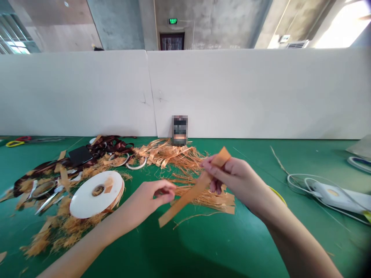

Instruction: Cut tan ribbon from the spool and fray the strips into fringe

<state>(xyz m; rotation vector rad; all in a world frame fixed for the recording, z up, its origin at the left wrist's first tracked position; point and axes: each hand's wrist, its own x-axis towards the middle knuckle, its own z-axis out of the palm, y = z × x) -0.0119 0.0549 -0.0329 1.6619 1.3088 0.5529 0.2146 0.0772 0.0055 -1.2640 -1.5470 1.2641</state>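
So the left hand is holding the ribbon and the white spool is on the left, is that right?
Almost: the head view shows the right hand holding the ribbon, not the left hand. The white spool is on the left, as you said.

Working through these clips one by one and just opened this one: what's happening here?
A person's right hand pinches a flat orange-brown strip, which slants down toward the left. The left hand is curled close to the strip; whether it grips anything is hard to tell. Between and beyond the hands, partly frayed strips lie on the green table. To the left, a white spool rests among loose fibres.
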